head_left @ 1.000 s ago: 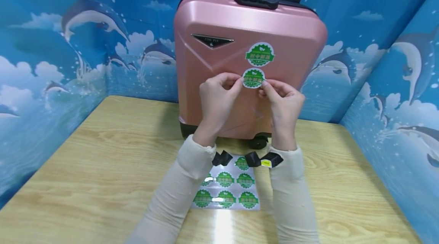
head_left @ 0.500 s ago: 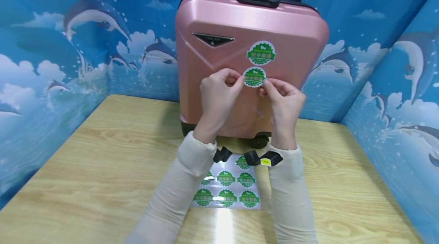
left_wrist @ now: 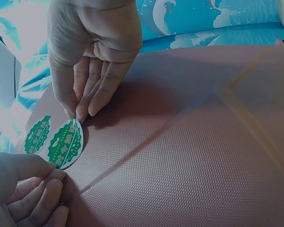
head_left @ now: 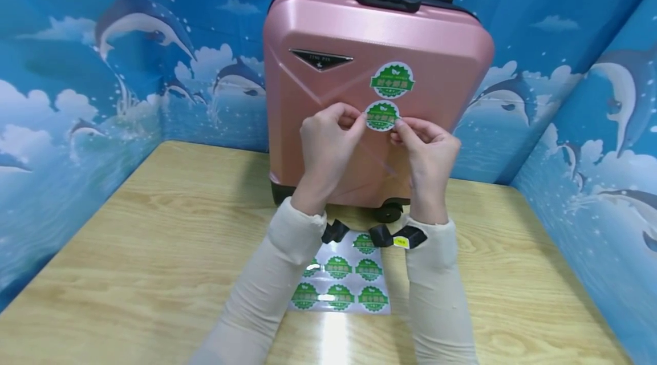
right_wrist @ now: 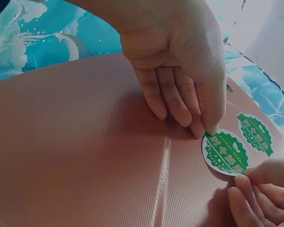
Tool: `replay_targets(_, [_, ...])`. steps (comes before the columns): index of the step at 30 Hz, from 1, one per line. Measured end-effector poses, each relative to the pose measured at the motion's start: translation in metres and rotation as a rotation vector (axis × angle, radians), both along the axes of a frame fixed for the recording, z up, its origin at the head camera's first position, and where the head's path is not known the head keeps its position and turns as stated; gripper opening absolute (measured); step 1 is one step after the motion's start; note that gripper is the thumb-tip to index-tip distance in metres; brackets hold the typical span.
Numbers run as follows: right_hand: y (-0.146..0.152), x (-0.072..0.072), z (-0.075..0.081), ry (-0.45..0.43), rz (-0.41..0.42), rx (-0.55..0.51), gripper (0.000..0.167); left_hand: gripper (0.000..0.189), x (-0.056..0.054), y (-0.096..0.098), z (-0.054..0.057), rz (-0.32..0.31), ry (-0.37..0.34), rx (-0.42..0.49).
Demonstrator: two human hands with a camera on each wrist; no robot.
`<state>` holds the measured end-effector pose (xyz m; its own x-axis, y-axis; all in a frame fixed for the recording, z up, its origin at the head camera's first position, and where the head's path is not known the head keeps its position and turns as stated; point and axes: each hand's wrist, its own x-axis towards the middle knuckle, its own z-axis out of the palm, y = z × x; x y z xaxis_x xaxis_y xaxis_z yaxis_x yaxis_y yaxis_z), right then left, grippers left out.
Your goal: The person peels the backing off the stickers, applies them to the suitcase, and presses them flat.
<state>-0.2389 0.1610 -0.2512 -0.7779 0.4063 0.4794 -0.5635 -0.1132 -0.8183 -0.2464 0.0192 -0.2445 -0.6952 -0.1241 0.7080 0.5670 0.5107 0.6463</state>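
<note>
A round green-and-white sticker (head_left: 382, 116) is held flat against the front of an upright pink suitcase (head_left: 339, 28), just below a matching sticker (head_left: 392, 80) on the shell. My left hand (head_left: 329, 140) pinches its left edge between thumb and finger. The opposite edge is pinched by my right hand (head_left: 428, 151). In the left wrist view, the right hand (left_wrist: 94, 52) reaches in from the top, with the held sticker (left_wrist: 65, 144) between both hands' fingertips. The right wrist view shows the left hand (right_wrist: 180, 71) above and a narrow shadow along the sticker's rim.
A sheet of similar stickers (head_left: 337, 282) lies on the wooden table (head_left: 179, 239) under the forearms, partly covered by the left sleeve. Small black devices (head_left: 408, 237) sit on the wrists. A blue dolphin-print curtain (head_left: 205, 23) hangs behind and at both sides.
</note>
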Motion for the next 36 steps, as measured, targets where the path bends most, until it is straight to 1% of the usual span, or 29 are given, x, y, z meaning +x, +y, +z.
replay_targets(4, [0.0002, 0.0004, 0.0009, -0.019, -0.023, 0.043, 0.015, 0.018, -0.0002, -0.0004, -0.0010, 0.009, 0.007, 0.003])
replay_targets(9, [-0.0004, 0.0009, 0.0006, -0.021, -0.096, 0.130, 0.016, 0.018, -0.0013, -0.0004, -0.0018, 0.017, 0.011, -0.003])
replay_targets(16, [-0.0030, 0.0019, -0.0009, 0.009, -0.292, 0.338, 0.019, 0.018, -0.0011, 0.0000, -0.0012, 0.013, 0.025, 0.002])
replay_targets(18, [-0.0033, 0.0016, -0.0014, 0.024, -0.317, 0.362, 0.019, 0.018, -0.0011, 0.0001, -0.0010, 0.008, 0.029, 0.005])
replay_targets(23, [-0.0034, 0.0005, -0.0030, 0.039, -0.340, 0.378, 0.019, 0.019, -0.0016, -0.0003, -0.0021, -0.001, 0.032, 0.021])
replay_targets(30, [-0.0040, 0.0014, -0.0044, 0.034, -0.358, 0.376, 0.020, 0.018, -0.0031, -0.0019, -0.0035, -0.047, -0.010, 0.080])
replay_targets(33, [-0.0042, 0.0016, -0.0042, 0.037, -0.358, 0.368, 0.019, 0.018, -0.0022, -0.0024, -0.0029, -0.062, -0.020, 0.088])
replay_targets(36, [-0.0043, 0.0011, -0.0036, 0.038, -0.356, 0.364, 0.019, 0.018, -0.0012, -0.0027, -0.0022, -0.060, -0.019, 0.081])
